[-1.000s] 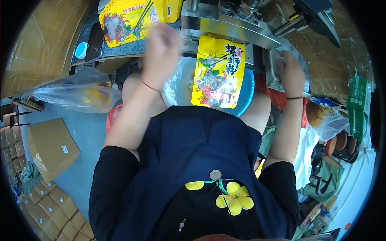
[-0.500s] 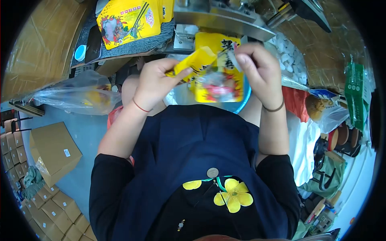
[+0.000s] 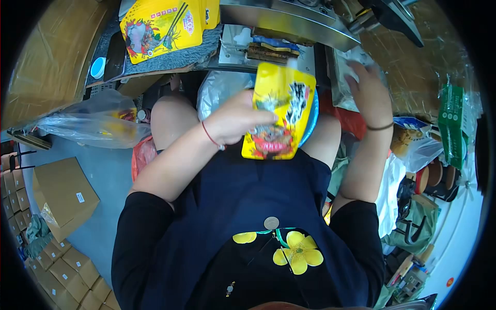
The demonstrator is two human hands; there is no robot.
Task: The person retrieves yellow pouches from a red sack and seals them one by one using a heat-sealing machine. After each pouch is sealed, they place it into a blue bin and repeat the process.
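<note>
My left grip (image 3: 235, 120) pinches a glossy yellow rectangular printed pouch (image 3: 290, 114) at 1 o'clock. My right grip (image 3: 371, 96), fingers parted, is near a silvery-grey tray (image 3: 337, 77) at 2 o'clock.

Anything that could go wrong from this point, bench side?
Two risks, as I read it:
1. The yellow pouch is held by the left hand alone, gripped at one side, so it might twist or slip toward the lap or blue basin.
2. A metal bar overhangs the metal plate; if it moves down, fingers reaching beneath could get pinched. Whether it moves isn't shown.
</note>
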